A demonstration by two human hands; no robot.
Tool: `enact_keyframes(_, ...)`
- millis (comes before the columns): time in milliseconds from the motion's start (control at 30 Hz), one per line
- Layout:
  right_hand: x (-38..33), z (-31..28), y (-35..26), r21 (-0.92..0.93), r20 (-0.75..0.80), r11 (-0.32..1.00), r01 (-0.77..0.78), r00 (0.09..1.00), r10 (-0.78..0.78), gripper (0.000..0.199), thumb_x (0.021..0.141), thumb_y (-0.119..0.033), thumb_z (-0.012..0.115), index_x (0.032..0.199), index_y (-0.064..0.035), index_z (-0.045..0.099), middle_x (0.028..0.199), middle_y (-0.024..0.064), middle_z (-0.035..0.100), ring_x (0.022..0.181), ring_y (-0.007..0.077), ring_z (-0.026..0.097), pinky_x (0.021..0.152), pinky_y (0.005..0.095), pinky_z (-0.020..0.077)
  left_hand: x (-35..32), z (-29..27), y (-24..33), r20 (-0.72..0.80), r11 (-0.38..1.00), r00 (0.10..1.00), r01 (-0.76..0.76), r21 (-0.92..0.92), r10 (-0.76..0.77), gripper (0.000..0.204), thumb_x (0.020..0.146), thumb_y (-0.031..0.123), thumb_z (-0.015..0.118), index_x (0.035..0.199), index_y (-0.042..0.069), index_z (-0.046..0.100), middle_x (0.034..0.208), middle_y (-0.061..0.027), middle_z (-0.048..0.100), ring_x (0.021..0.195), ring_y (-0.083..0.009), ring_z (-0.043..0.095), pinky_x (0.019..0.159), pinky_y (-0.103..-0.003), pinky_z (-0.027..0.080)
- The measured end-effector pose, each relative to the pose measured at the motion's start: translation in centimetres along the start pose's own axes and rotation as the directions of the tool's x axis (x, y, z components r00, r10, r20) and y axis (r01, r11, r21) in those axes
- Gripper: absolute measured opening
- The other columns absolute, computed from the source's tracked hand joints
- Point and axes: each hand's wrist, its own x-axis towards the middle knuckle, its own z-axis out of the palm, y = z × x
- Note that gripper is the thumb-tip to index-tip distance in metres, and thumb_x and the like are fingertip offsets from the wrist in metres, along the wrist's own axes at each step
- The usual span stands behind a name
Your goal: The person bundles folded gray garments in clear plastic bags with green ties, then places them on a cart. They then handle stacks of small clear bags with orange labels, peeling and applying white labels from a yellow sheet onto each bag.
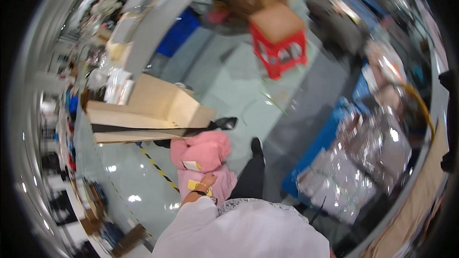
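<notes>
Two pink soft packages [203, 155] lie stacked on the floor, each with a small label, one white [191, 165], one yellow [197, 185]; clear-wrapped bundles [354, 172] sit right

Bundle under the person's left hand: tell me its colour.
Pink, with a yellow label near the left hand; the bundle shows best in the head view.

Bright, motion-blurred, glary fisheye-warped edges

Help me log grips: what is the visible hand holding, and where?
The left hand grips a pink plastic-wrapped soft bundle at its lower near part, by the yellow label.
</notes>
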Motion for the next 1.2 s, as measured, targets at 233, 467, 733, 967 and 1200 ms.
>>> enact_keyframes(233,-2.3,14.3,-27.4,-0.032,0.151,0.93,0.366,0.922,-0.358,0.022,0.104,-0.028,0.06,0.103,-0.0058,0.065,0.087,0.008,0.071,0.078,0.0173,0.069,0.062,0.0307,0.0523,8.2,-11.5,-8.9,-0.061,0.616,0.867,0.3,-0.729,-0.495,0.026,0.102,0.029,0.058,0.105,0.003,0.064,0.078,-0.0064,0.064,0.06,-0.0158,0.06,0.052,-0.03,0.05)
enact_keyframes(467,-1.4,19.8,-46.3,-0.337,0.234,0.774,0.536,0.844,-0.483,0.03,0.102,-0.03,0.061,0.108,-0.0021,0.07,0.093,0.0146,0.074,0.083,0.0235,0.072,0.071,0.0364,0.0559,21.6,-26.6,2.2,0.024,0.411,0.953,0.153,-0.899,-0.303,0.036,0.104,0.039,0.056,0.121,0.008,0.064,0.101,-0.0066,0.07,0.082,-0.014,0.067,0.071,-0.029,0.056)
enact_keyframes(733,9.5,32.5,-71.8,-0.801,0.417,0.339,0.494,0.866,-0.275,0.041,0.096,-0.039,0.06,0.11,-0.0023,0.072,0.099,0.0243,0.072,0.095,0.0376,0.07,0.082,0.0469,0.0548,31.9,-44.6,0.9,-0.245,0.799,0.969,-0.181,-0.573,0.044,0.044,0.103,0.038,0.061,0.13,0.004,0.063,0.115,-0.0116,0.072,0.101,-0.0225,0.069,0.091,-0.037,0.054)
enact_keyframes(967,2.4,58.6,-114.3,-0.468,0.718,-0.255,0.846,0.196,-0.668,0.041,0.098,-0.038,0.061,0.112,-0.0011,0.071,0.108,0.0288,0.07,0.107,0.0444,0.068,0.089,0.0502,0.0536,36.0,-60.4,-7.1,-0.395,0.494,0.846,-0.186,-0.849,-0.359,0.038,0.104,0.037,0.058,0.123,0.004,0.065,0.103,-0.0073,0.071,0.086,-0.0158,0.068,0.077,-0.031,0.055)
enact_keyframes(1200,-14.4,85.2,-140.1,-0.315,0.887,-0.543,0.778,0.038,-0.459,0.032,0.097,-0.034,0.065,0.108,-0.0045,0.071,0.102,0.0196,0.074,0.099,0.0402,0.069,0.085,0.0463,0.055,44.6,-76.4,-14.3,-0.397,0.262,0.764,-0.302,-0.917,-0.509,0.035,0.107,0.033,0.055,0.124,0.004,0.064,0.108,-0.0072,0.07,0.09,-0.0138,0.068,0.079,-0.029,0.055)
